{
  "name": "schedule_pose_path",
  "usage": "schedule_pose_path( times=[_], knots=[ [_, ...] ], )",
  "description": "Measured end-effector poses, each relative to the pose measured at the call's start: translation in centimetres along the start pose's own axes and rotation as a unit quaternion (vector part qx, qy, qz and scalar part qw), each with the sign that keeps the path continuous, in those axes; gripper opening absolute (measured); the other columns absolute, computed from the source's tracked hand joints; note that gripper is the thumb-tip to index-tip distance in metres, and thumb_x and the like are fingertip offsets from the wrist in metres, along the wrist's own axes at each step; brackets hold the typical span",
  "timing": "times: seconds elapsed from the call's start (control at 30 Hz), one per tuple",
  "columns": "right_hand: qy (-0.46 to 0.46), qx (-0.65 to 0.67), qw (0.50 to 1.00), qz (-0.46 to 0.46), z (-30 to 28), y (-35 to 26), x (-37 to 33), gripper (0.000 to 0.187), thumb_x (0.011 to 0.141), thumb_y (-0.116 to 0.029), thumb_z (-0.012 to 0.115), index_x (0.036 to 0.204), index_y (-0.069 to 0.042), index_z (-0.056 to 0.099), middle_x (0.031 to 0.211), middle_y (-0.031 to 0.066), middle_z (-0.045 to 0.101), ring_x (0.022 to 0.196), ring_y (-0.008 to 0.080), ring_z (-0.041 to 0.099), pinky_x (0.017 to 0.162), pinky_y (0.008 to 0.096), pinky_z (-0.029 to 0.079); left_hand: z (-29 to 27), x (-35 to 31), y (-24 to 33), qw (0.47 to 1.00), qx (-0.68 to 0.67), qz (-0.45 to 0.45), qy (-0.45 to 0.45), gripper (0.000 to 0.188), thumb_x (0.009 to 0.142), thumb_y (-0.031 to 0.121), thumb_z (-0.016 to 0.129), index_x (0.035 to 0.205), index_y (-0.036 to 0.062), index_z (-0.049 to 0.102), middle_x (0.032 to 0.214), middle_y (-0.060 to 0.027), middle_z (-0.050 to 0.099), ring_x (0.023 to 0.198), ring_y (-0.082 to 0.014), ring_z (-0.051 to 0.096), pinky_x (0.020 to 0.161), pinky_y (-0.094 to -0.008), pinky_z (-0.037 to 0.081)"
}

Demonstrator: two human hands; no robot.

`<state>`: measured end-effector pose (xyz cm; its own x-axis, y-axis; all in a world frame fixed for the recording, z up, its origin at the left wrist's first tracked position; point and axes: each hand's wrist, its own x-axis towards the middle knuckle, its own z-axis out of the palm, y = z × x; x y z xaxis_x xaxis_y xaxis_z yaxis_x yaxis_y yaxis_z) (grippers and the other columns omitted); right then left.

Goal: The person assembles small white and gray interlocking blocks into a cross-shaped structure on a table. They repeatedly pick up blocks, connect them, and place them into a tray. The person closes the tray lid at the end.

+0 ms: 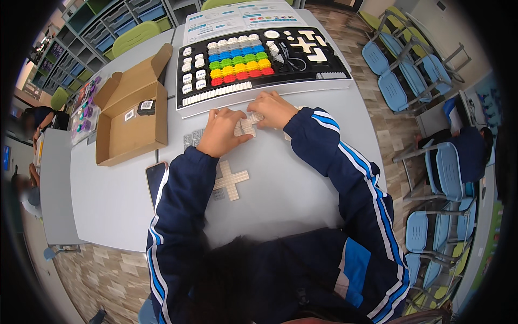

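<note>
My left hand (220,132) closes its thumb and fingers around a whitish studded building piece (247,128). Close beside it, my right hand (273,109) pinches a small pale studded brick (256,116) against or just over that piece; whether the two are joined cannot be made out. Another pale piece shows partly under my right wrist. Nearer to me on the table lies a beige studded cross-shaped piece (233,180), with a grey studded brick (217,195) by its lower left. Several more grey bricks (189,138) lie left of my left hand, partly hidden by it.
Beyond my hands stands a black kit tray (259,85) with rows of coloured blocks and white parts. Printed sheets (216,21) lie behind it. An open cardboard box (129,129) stands left, and a phone (156,178) lies by my left sleeve. Stacked blue chairs (396,89) are at the right.
</note>
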<state>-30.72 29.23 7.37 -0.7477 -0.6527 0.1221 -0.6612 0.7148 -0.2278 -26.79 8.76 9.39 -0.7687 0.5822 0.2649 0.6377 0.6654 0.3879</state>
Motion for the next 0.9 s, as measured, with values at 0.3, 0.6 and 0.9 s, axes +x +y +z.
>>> schedule_pose_path(
  times=[0.3,0.6,0.9],
  knots=[
    [0.022,0.117,0.993,0.022,-1.0,-0.8,0.3,0.037,0.066,-0.01,0.076,0.099,-0.009,0.062,0.089,0.0105,0.066,0.099,0.0227,0.061,0.091,0.0383,0.041,-1.2,-1.4,0.7,0.908,-0.359,-0.2,0.082,0.041,0.081,0.028,0.071,0.112,0.0045,0.059,0.11,-0.0084,0.063,0.104,-0.0163,0.056,0.088,-0.0292,0.04],
    [0.1,0.51,0.854,0.012,-6.0,-5.5,-3.4,0.05,0.067,-0.001,0.079,0.108,-0.007,0.052,0.106,0.0035,0.062,0.1,0.0123,0.059,0.084,0.0267,0.046,-0.3,-1.7,3.5,0.539,-0.83,-0.135,-0.043,0.047,0.093,0.027,0.057,0.129,-0.001,0.045,0.123,-0.0133,0.056,0.118,-0.0205,0.053,0.102,-0.0331,0.04],
    [0.298,0.19,0.935,0.002,-5.4,-9.2,-4.6,0.052,0.066,-0.013,0.077,0.113,-0.009,0.058,0.109,0.0066,0.061,0.107,0.0258,0.052,0.093,0.0365,0.039,-0.5,-2.2,5.5,0.635,-0.75,-0.169,0.071,0.043,0.086,0.005,0.064,0.126,-0.0024,0.05,0.112,-0.012,0.063,0.102,-0.0153,0.061,0.09,-0.0274,0.048]
  ],
)
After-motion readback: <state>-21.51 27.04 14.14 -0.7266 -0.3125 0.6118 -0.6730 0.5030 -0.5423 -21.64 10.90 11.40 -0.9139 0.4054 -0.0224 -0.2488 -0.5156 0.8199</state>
